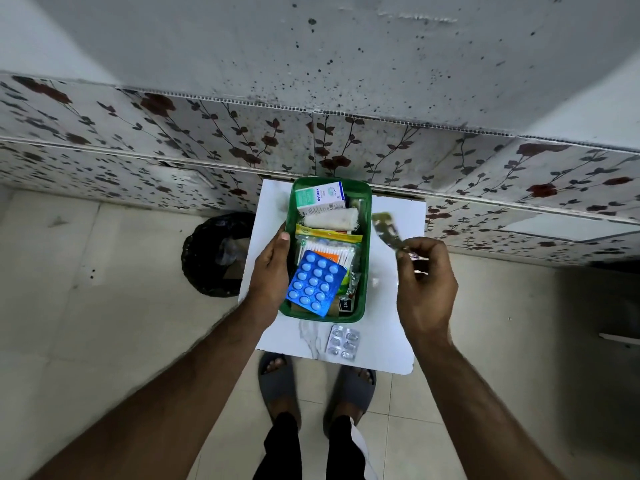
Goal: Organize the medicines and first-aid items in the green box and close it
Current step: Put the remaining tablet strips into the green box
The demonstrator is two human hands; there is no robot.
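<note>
Silver blister pack on table nr green box; bin left.

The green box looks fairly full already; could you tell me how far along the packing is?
Done: the green box holds the blue blister pack and others. In hand: right hand holds a foil strip; left hand steadies the box. Left: the silver blister pack, then closing; no lid visible.
</note>
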